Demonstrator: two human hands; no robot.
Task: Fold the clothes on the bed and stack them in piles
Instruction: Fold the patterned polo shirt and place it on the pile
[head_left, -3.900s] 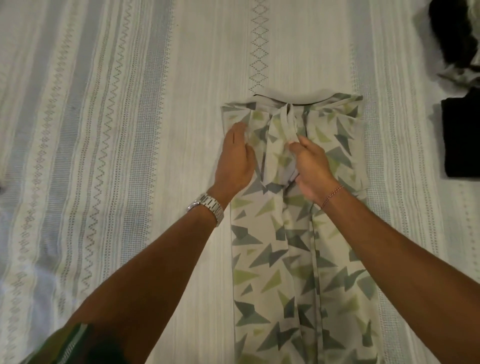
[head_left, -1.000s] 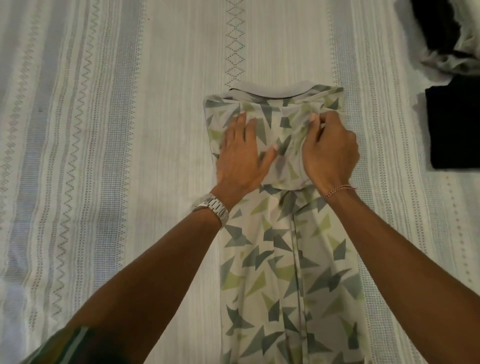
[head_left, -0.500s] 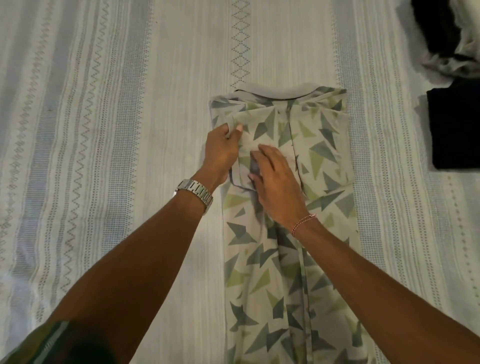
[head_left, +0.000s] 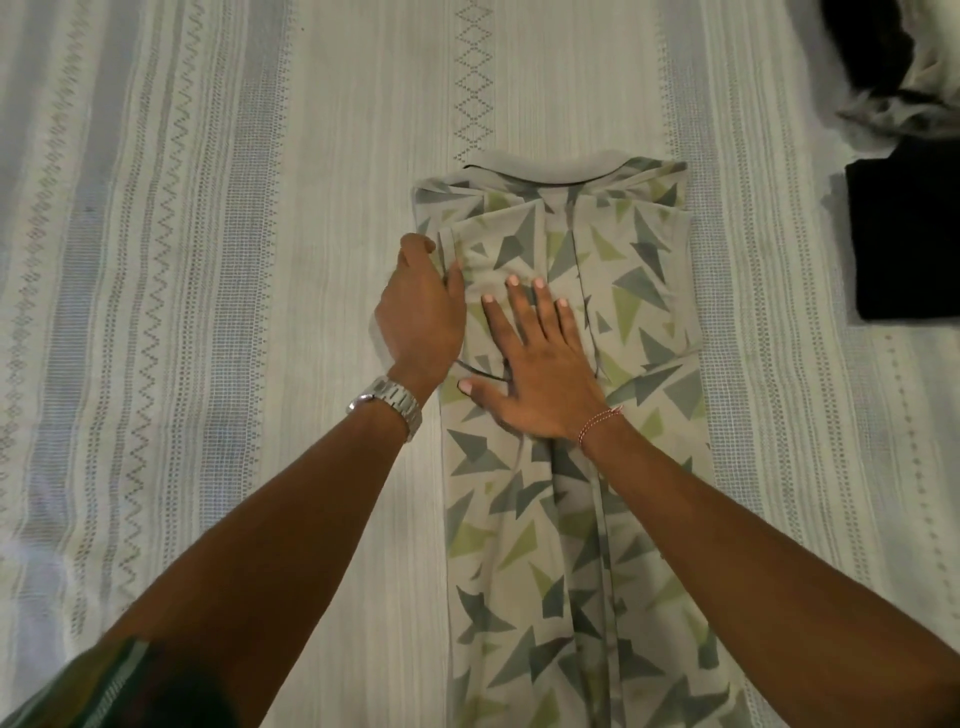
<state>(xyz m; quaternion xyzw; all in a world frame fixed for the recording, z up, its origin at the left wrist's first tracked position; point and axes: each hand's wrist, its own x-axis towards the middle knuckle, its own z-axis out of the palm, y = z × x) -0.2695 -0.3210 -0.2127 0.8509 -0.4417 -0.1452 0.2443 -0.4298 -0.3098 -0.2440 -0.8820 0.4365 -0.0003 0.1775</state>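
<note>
A beige shirt (head_left: 639, 291) printed with grey and green triangles lies lengthwise on the bed, collar at the far end, both sides folded inward into a narrow strip. My left hand (head_left: 421, 312) rests at the shirt's left edge, thumb and fingers pinching the folded sleeve there. My right hand (head_left: 540, 374) lies flat and spread on the folded left sleeve, pressing it down. A folded black garment (head_left: 909, 234) sits at the right edge of the view.
The bedspread (head_left: 208, 260) is pale with woven grey stripes and zigzag bands. A loose heap of dark and light clothes (head_left: 898, 67) lies at the top right corner, just beyond the black garment.
My right hand has flattened and spread its fingers over the folded sleeve. My left hand has stayed at the shirt's left edge, gripping the fold.
</note>
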